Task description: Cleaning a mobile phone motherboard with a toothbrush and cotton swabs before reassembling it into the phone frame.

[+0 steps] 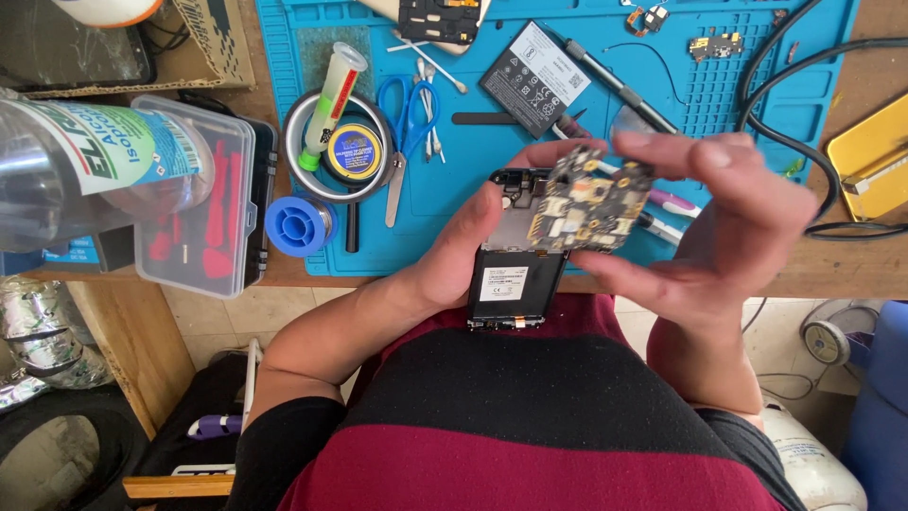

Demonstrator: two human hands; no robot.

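My left hand (459, 251) grips an opened phone frame (515, 274), black, with a white label on its battery area, held over my lap at the table's front edge. My right hand (724, 222) pinches a small circuit board (588, 201), dark with gold and silver parts, between thumb and fingers. The board is tilted just above the upper part of the phone frame. A loose black battery (534, 78) lies on the blue work mat (662, 104) behind the hands.
On the mat lie blue-handled scissors (407, 118), tweezers, a screwdriver (615, 83), a flux syringe (331, 99) over a round tin (355, 151), and small parts. A blue solder spool (295, 225), clear case of red tools (203, 203), plastic bottle (85, 156), black cables (804, 104) and yellow tray (875, 151) surround it.
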